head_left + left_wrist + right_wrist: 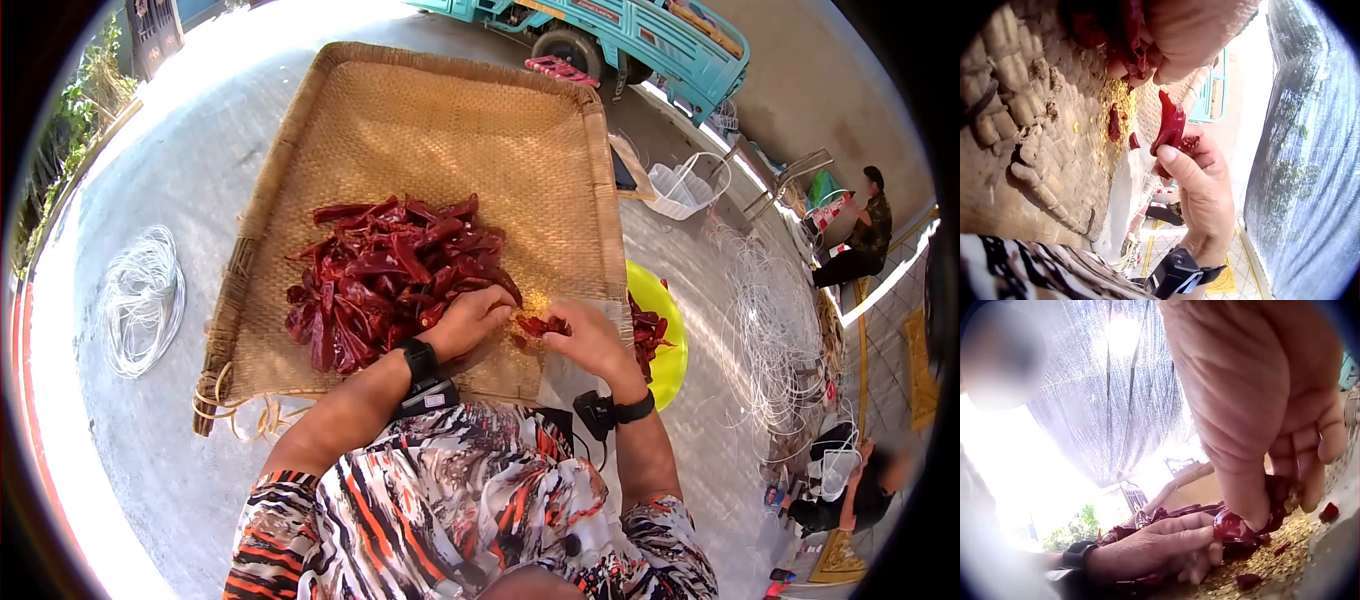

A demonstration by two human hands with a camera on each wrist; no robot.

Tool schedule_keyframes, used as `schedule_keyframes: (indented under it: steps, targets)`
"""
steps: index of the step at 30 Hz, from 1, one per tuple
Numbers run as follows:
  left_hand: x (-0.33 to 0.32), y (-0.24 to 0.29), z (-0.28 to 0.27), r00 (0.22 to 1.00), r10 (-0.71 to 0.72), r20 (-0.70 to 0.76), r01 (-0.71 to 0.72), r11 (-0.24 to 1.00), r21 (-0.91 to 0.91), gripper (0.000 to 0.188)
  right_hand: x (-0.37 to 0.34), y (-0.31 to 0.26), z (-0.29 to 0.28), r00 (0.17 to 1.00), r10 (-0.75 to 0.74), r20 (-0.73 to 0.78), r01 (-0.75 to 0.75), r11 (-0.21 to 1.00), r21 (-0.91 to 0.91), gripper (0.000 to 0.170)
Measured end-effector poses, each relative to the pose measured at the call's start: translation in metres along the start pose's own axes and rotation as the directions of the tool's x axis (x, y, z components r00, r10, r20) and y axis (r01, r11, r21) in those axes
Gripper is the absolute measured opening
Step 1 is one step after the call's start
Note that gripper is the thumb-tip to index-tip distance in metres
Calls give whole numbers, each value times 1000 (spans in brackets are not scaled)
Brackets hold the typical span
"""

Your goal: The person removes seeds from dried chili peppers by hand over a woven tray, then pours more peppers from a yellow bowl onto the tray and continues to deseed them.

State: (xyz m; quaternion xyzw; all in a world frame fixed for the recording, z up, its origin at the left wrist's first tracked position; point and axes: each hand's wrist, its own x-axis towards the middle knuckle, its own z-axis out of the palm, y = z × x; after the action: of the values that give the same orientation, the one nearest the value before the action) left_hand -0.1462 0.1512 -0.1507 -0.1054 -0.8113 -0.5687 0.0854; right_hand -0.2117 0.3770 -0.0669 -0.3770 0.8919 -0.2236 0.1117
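Wrinkled dark red dried chilies (390, 265) form a heap on a woven tray (450, 120). My left hand (468, 322) is at the heap's right edge, its fingers curled round a dried chili (1135, 44) at the top of the left wrist view. To its right, my right hand (590, 340) pinches a torn dried chili (1169, 125) between thumb and fingers, with small seeds showing at its side. Yellow seeds (1291, 547) and small red chili scraps (1249, 581) lie scattered on the weave beneath both hands.
A yellow-green basin (675, 340) holding more chilies stands right of the tray. Coils of white strand (145, 300) lie on the ground. A white basket (685, 190) and a turquoise cart (640, 40) are farther back. Two people (868, 235) sit at the right.
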Motion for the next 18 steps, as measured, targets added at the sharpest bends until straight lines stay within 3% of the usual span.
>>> schedule_keyframes:
  steps: [1,4,5,6,8,11,14,15,18]
  targets:
    - [0,3,0,1000,-25,3,25,999,-19,19,-8,-2,-6,992,114,-46,-115,993,-16,27]
    - [-1,-2,2,1000,14,-11,-14,1000,-4,17,-31,19,-32,935,173,-310,-207,975,-80,22]
    - [-1,-5,3,999,48,-19,-48,999,12,17,-38,20,-45,894,228,-387,-266,963,-48,19]
    - [-2,-4,2,1000,22,6,-22,1000,10,16,-41,34,-49,820,264,-508,-376,918,-129,21]
    - [-1,-1,-2,998,-26,55,25,1000,9,16,-44,58,-51,670,240,-702,-353,936,-17,27]
    - [-2,5,-5,989,-83,124,86,996,-25,20,-35,48,-50,717,355,-600,-349,928,132,35]
    - [-3,3,-4,988,-87,129,94,994,-55,22,-16,42,-43,821,198,-535,-312,941,-131,41]
    - [-3,3,-4,987,-91,132,101,993,-68,23,-6,50,-43,795,241,-557,-356,928,-106,48]
    - [-2,6,-6,984,-112,138,125,988,-90,24,11,62,-30,594,-46,-803,-484,777,-402,47]
